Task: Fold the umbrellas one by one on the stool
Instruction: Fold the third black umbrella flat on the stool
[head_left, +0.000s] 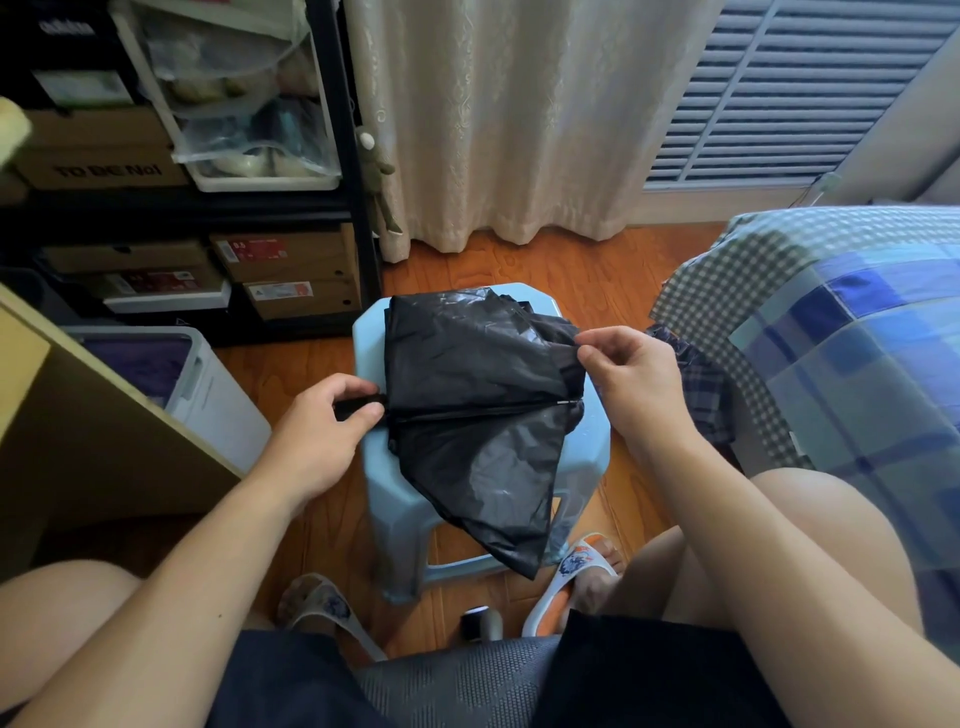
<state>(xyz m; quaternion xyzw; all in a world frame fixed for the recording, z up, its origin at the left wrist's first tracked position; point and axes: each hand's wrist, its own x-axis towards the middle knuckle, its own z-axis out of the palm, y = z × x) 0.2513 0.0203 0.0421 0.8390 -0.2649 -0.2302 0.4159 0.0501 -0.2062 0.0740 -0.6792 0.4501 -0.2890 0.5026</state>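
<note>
A black collapsed umbrella (472, 415) lies across a light blue plastic stool (587, 457), its loose canopy spread in flaps; one flap hangs over the stool's near edge. My left hand (322, 431) grips the black handle at the umbrella's left end. At the right end, my right hand (628, 374) pinches the edge of a canopy flap and holds it slightly lifted. A second umbrella with a dark plaid pattern (701, 384) lies to the right, partly hidden behind my right hand.
A bed with checked blue bedding (841, 332) stands on the right. A black shelf with shoe boxes (280, 270) fills the left back, a white bin (218, 395) and a wooden desk edge (78, 405) are at left. A curtain (519, 130) hangs behind.
</note>
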